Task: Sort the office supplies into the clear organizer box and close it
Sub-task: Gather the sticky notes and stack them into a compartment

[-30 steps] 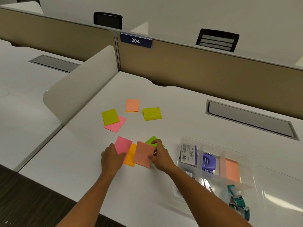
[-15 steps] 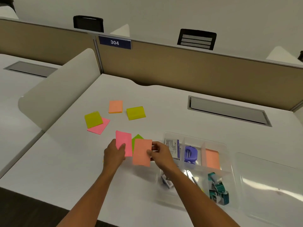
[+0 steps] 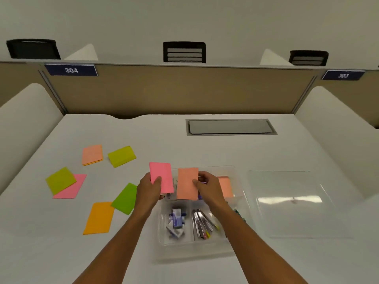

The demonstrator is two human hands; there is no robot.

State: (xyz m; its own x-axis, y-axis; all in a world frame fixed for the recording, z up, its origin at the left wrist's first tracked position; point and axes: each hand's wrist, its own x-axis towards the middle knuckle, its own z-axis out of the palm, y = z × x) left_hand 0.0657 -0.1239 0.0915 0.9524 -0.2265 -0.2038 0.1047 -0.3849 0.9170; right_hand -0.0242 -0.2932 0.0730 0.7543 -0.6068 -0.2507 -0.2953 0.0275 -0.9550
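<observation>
My left hand point(image 3: 148, 187) pinches a pink sticky pad point(image 3: 162, 176), held up over the left edge of the clear organizer box point(image 3: 243, 199). My right hand point(image 3: 209, 186) pinches a salmon sticky pad point(image 3: 187, 182) above the box's back compartments. A salmon pad point(image 3: 225, 186) lies in the box's back right compartment. Small staple boxes point(image 3: 176, 221) and metal clips point(image 3: 202, 222) fill the front compartments. The clear lid point(image 3: 287, 201) lies flat on the desk to the right of the box.
Loose pads lie on the white desk at left: orange point(image 3: 99, 218), green point(image 3: 126, 198), yellow-green point(image 3: 60, 180) over pink point(image 3: 75, 188), salmon point(image 3: 92, 154), yellow point(image 3: 122, 156). White side dividers point(image 3: 26, 111) flank the desk. A cable hatch point(image 3: 230, 127) sits at the back.
Both hands lifted the pink and salmon pads off the desk and carried them right, over the organizer box. The green and orange pads stayed on the desk.
</observation>
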